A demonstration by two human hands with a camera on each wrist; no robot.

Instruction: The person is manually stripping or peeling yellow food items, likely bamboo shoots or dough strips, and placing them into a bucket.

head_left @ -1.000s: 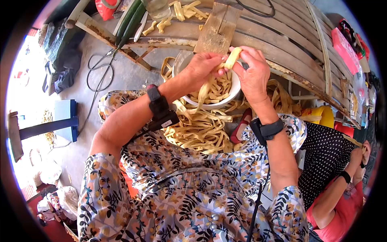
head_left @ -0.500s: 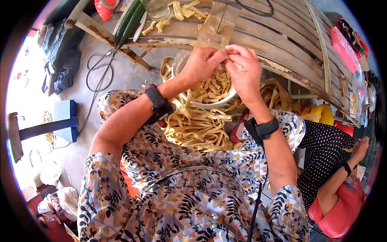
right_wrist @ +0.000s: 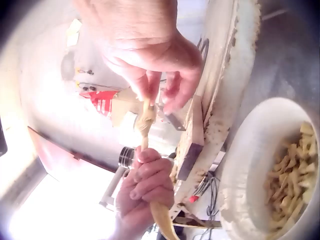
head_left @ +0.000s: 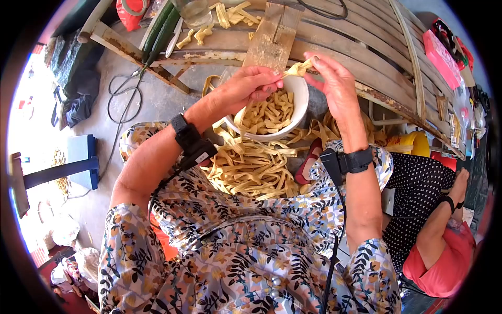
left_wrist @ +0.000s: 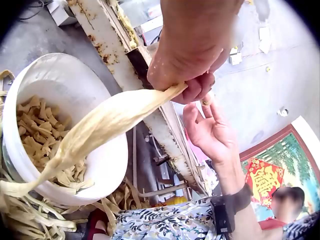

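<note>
A pale yellow strip with a knot (head_left: 298,69) is stretched between the two hands, above a white bucket (head_left: 301,99) of short knotted pieces (head_left: 269,112). The left hand (head_left: 250,86) grips the strip with curled fingers; its long tail (left_wrist: 107,117) hangs down past the bucket in the left wrist view. The right hand (head_left: 337,83) pinches the strip's short end between thumb and fingertips, just beyond the knot (right_wrist: 146,120) in the right wrist view. Long loose strips (head_left: 251,167) lie heaped on the floor below the bucket.
Behind the bucket stands a slatted bench (head_left: 345,47) with a wooden board (head_left: 269,36), green cucumbers (head_left: 159,31), a glass jar (head_left: 196,11) and a few yellow pieces (head_left: 230,14). Another person in red (head_left: 444,261) sits at the right. A cable (head_left: 125,97) lies on the floor.
The hands came together, then moved apart, and a knot now shows in the strip between them. The head view has shifted slightly. The other person's arm has moved.
</note>
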